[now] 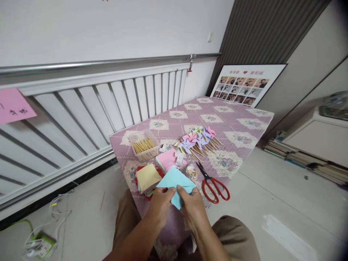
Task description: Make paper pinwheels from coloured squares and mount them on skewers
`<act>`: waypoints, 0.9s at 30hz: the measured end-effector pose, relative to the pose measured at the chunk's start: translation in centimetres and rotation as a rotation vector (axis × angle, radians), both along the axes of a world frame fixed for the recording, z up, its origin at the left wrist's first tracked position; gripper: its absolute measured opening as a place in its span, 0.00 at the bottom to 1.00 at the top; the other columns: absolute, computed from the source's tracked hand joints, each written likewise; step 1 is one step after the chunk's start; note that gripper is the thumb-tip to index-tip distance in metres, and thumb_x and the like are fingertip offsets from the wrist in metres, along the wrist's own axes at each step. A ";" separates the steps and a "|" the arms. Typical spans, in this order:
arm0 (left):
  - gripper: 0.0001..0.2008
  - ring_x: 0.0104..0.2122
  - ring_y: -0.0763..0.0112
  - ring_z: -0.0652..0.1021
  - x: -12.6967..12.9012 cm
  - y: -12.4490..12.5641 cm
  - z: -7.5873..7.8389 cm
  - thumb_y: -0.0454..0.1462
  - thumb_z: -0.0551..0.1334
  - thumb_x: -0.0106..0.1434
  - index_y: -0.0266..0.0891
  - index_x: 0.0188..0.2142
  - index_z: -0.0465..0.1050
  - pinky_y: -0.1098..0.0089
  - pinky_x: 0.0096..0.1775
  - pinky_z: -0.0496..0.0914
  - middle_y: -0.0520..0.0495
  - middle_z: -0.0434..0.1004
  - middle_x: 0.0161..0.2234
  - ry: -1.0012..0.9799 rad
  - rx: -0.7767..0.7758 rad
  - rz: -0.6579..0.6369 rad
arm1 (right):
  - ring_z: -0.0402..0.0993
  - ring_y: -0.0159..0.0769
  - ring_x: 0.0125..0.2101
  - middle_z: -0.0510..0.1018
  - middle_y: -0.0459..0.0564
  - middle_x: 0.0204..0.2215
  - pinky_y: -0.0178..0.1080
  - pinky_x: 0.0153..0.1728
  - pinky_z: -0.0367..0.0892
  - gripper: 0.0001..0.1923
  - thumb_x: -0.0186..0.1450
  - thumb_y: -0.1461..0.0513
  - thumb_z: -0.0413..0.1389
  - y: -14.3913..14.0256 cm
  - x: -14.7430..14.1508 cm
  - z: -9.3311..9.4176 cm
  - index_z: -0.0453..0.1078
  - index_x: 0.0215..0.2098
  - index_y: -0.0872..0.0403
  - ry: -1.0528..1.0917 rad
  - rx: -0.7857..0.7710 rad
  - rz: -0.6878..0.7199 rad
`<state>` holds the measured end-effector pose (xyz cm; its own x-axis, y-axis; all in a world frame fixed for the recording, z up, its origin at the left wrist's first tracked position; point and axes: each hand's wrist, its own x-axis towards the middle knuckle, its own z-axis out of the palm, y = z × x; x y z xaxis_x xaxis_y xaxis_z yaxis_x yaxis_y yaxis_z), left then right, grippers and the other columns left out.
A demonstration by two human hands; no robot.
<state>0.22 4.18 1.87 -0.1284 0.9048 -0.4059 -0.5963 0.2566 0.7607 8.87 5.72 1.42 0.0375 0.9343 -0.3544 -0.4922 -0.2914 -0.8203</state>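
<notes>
A light blue sheet of paper [175, 177] with a slit or crease across it is held near the table's front edge. My left hand [162, 201] pinches its left side, thumb on top. From the right, my right hand [192, 203] grips the same sheet, its thumb close to the middle. Just left of the paper lies a stack of coloured paper squares [148, 177], pale yellow on top. Pink paper [167, 159] rests behind the sheet. Scissors with red handles [212, 185] lie at the right, and a small round container with tan pieces [191, 172] stands beside them.
A plastic box of wooden sticks [144, 145] stands at the table's left. Several paper pinwheels on sticks [198, 139] lie mid-table on the purple flowered tablecloth [217, 117]. A radiator [136, 96] runs along the wall. A photo board [241, 85] leans at the far end.
</notes>
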 end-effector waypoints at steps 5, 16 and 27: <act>0.14 0.25 0.68 0.76 -0.7 0.3 0.6 0.38 0.72 0.44 0.34 0.30 0.76 0.69 0.32 0.68 0.47 0.79 0.25 -0.089 0.029 -0.015 | 0.74 0.35 0.29 0.77 0.43 0.30 0.36 0.31 0.71 0.21 0.54 0.56 0.65 -0.2 1.3 0.4 0.66 0.43 0.49 0.047 0.105 0.029; 0.14 0.23 0.70 0.75 -2.3 1.1 1.6 0.38 0.71 0.44 0.33 0.30 0.75 0.70 0.29 0.67 0.49 0.78 0.24 -0.104 0.049 -0.060 | 0.71 0.36 0.38 0.72 0.47 0.36 0.38 0.42 0.67 0.14 0.66 0.65 0.50 -2.4 4.5 -1.1 0.64 0.48 0.46 -0.645 0.731 0.307; 0.12 0.22 0.72 0.72 -2.0 0.4 3.2 0.37 0.70 0.44 0.34 0.28 0.74 0.72 0.26 0.65 0.50 0.76 0.24 -0.101 0.064 -0.140 | 0.72 0.36 0.38 0.74 0.47 0.35 0.35 0.40 0.67 0.14 0.63 0.69 0.50 -1.4 4.0 -0.2 0.69 0.43 0.48 -0.799 0.884 0.322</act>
